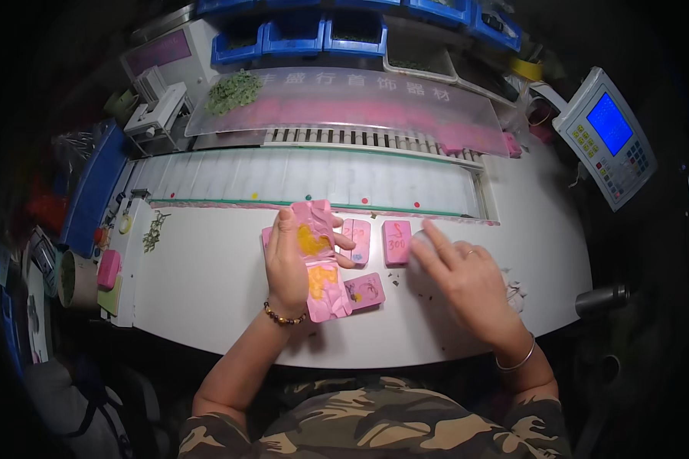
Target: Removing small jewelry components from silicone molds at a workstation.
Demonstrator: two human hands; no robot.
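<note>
One white table (pixel 199 291) fills the near part of the scene. Across its far side lies one conveyor (pixel 222 174), and beyond that one translucent cover (pixel 344 103). Three blue bins (pixel 292 47) stand in a row farther back; more above are partly cut off. One panel (pixel 612 138) with a blue screen stands at the far right.

Two hands are over the table. The left hand (pixel 287 268) grips one open pink mould (pixel 314 229) between thumb and fingers, its two halves showing yellow and orange patches. The right hand (pixel 471 287), blurred, has its fingers stretched out near the blocks; whether they hold anything, I cannot tell.

Three pink blocks (pixel 396 243) lie in plain view between the hands: two side by side, one nearer. One pink edge shows left of the left hand. Each wrist wears one band: beads (pixel 283 314) left, a bangle (pixel 517 361) right. Five coloured dots (pixel 364 200) mark the conveyor's near edge.
</note>
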